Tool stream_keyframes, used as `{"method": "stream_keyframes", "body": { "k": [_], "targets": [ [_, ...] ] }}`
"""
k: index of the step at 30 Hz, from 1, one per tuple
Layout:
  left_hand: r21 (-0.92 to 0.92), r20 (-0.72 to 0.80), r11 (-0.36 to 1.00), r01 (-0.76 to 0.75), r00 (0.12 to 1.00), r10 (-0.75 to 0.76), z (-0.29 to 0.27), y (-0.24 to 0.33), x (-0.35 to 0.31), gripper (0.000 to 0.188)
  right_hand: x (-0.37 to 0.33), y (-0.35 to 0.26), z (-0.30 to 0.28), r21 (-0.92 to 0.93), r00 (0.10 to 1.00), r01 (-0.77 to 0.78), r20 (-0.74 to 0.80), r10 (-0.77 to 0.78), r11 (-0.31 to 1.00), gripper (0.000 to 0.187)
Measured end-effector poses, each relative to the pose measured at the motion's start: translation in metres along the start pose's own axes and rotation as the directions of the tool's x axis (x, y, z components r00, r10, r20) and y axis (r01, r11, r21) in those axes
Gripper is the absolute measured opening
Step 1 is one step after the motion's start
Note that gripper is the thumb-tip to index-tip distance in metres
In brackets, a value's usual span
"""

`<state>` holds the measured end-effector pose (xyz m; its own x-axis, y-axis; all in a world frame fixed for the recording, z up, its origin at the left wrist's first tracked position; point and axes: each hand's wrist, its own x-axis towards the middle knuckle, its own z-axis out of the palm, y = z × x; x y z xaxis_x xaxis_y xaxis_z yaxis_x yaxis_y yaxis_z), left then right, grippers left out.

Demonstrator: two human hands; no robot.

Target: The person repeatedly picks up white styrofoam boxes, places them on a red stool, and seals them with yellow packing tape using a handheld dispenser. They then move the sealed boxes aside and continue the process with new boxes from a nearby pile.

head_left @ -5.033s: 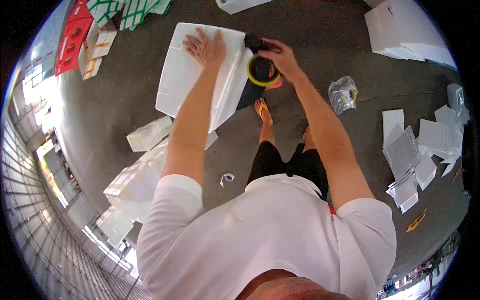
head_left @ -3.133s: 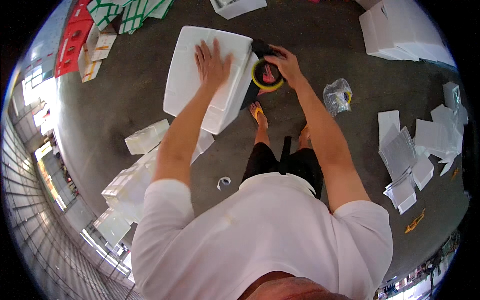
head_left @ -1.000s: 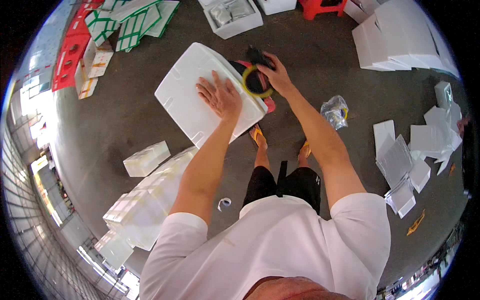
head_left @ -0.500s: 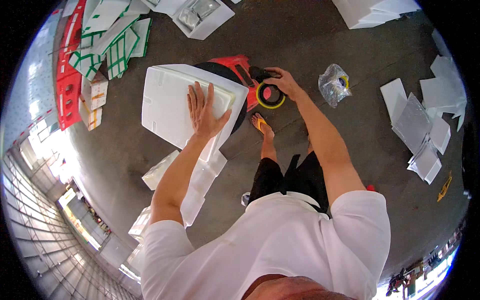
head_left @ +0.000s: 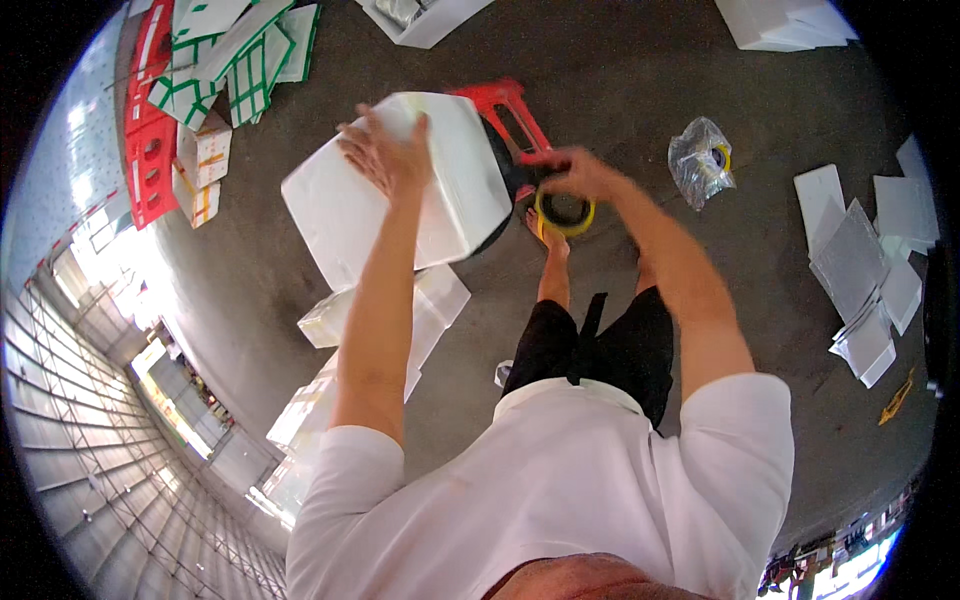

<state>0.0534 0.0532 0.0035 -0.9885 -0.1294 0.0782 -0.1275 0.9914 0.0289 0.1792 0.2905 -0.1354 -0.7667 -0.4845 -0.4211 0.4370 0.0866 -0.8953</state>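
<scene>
A white foam box (head_left: 455, 190) rests on a round black top (head_left: 502, 160) with a red frame (head_left: 520, 112) showing beside it. My left hand (head_left: 390, 160) is over the box's upper face, fingers spread and slightly blurred; whether it touches the foam I cannot tell. Just right of the box, my right hand (head_left: 580, 174) grips a dark tape dispenser, mostly hidden by the fingers. A large roll of yellow tape (head_left: 588, 222) with a dark core hangs below that hand.
White foam boxes (head_left: 440, 295) stand left of my legs. Green-taped foam panels (head_left: 255, 80) and a red barrier (head_left: 150, 140) lie far left. Plastic-wrapped tape (head_left: 700, 160) is on the floor at right, with foam sheets (head_left: 850, 255) beyond. An open foam box (head_left: 435, 25) is at the far edge.
The foam box has turned, showing different faces. My left hand has shifted up and left, its fingers lifting from a flat press. My right hand still holds the tape, slightly lower and further right.
</scene>
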Motion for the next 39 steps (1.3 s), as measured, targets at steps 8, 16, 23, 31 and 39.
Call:
{"method": "stream_keyframes", "body": {
  "k": [8, 16, 23, 31, 39],
  "targets": [
    [-0.451, 0.017, 0.888, 0.084, 0.996, -0.085, -0.007, -0.047, 0.049, 0.102, 0.067, 0.0, 0.016, 0.166, 0.933, 0.159, -0.347, -0.093, 0.973, 0.056],
    [-0.166, 0.06, 0.915, -0.368, 0.922, 0.382, -0.012, -0.055, -0.014, 0.091, 0.047, 0.028, 0.045, 0.13, 0.935, 0.183, -0.329, -0.131, 0.975, 0.062],
    [-0.136, 0.055, 0.929, 0.345, 0.938, -0.341, -0.011, -0.056, 0.024, 0.091, -0.037, 0.025, 0.052, 0.082, 0.983, 0.083, -0.17, -0.068, 0.993, 0.054],
    [-0.183, 0.188, 0.723, -0.666, 0.699, 0.69, -0.034, -0.036, -0.103, 0.096, 0.018, 0.019, -0.014, 0.072, 0.971, 0.036, -0.238, -0.018, 0.997, 0.052],
    [-0.132, 0.026, 0.991, 0.012, 1.0, -0.008, -0.014, 0.007, -0.02, 0.1, -0.058, 0.034, 0.059, 0.099, 0.96, 0.113, -0.267, -0.083, 0.989, 0.055]
  ]
}}
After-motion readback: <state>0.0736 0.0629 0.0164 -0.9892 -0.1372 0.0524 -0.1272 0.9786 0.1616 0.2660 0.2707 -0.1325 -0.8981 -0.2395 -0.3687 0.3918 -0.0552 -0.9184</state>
